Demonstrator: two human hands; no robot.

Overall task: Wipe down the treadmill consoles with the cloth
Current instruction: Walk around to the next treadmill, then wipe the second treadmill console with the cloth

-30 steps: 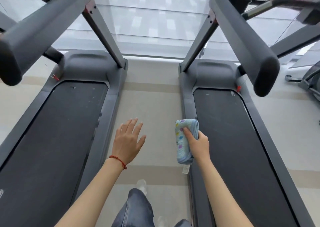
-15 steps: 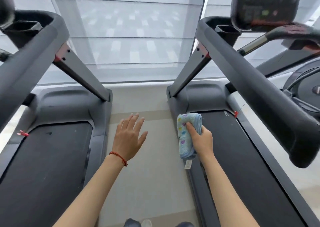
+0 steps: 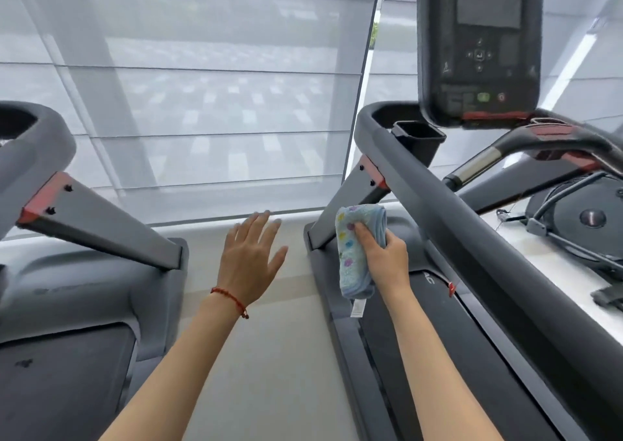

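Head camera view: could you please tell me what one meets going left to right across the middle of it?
Left treadmill → left hand → cloth → right hand → right treadmill's handrail → exercise machine at the far right.

The view has tilted up; the right treadmill's console (image 3: 478, 46) now shows whole.

Fluffy terry cloth (image 3: 354, 255); matt grey plastic console (image 3: 478, 46); chromed handlebar (image 3: 478, 167).
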